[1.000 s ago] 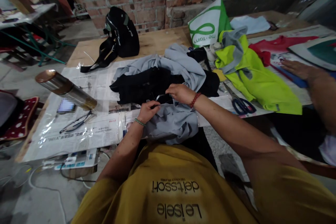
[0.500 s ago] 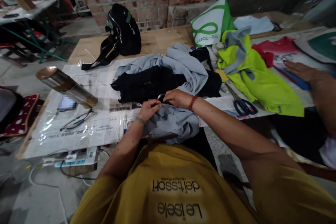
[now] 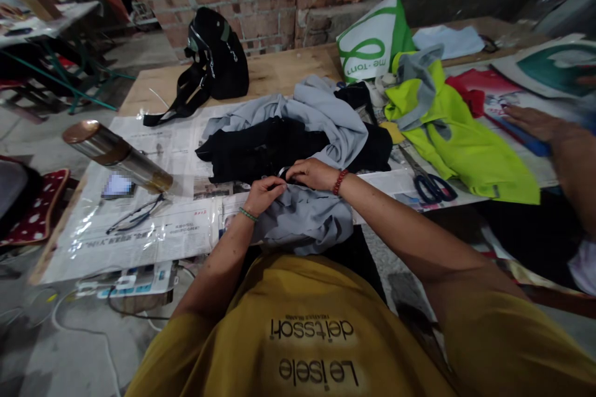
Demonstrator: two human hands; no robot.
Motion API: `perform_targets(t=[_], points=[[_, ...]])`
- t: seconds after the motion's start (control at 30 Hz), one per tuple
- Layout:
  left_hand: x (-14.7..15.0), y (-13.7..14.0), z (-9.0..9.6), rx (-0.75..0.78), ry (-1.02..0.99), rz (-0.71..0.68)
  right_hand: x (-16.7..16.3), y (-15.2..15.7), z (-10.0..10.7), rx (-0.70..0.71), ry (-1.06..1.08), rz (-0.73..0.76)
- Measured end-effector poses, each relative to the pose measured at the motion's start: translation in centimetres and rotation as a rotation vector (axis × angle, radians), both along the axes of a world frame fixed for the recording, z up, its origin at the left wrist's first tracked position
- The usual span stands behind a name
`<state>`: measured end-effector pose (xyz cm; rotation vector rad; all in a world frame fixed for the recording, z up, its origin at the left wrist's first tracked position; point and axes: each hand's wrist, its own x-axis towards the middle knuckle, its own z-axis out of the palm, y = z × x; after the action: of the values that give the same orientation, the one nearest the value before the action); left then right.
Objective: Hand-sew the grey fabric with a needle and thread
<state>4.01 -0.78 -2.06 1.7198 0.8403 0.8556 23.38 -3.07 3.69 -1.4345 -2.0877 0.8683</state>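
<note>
a mustard-yellow cotton-looking t-shirt with loose short sleeves covers the torso, printed across the chest with two rows of large dark lettering and one line of much smaller print. a thin green bracelet circles the left wrist, a dark red beaded bracelet the right.

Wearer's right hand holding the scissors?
No, the scissors lie beside the yellow garment, apart from the right hand at the gray cloth.
</note>
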Motion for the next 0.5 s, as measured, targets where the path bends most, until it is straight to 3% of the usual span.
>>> perform_targets(t=[0.13,0.27,0.4,0.5], points=[[0.0,-0.1,0.0,0.070,0.009,-0.049,0.0,-0.1,0.8,-0.282,0.335,-0.175],[0.1,-0.1,-0.1,0.139,-0.001,-0.071,-0.4,-0.3,1.1,-0.455,0.637,-0.316],[0.1,-0.1,-0.3,0.237,0.001,-0.059,-1.0,-0.5,0.8,-0.575,0.761,-0.426],[0.1,-0.2,-0.3,0.318,0.009,-0.046,-1.6,-0.6,0.7,-0.563,0.713,-0.457]])
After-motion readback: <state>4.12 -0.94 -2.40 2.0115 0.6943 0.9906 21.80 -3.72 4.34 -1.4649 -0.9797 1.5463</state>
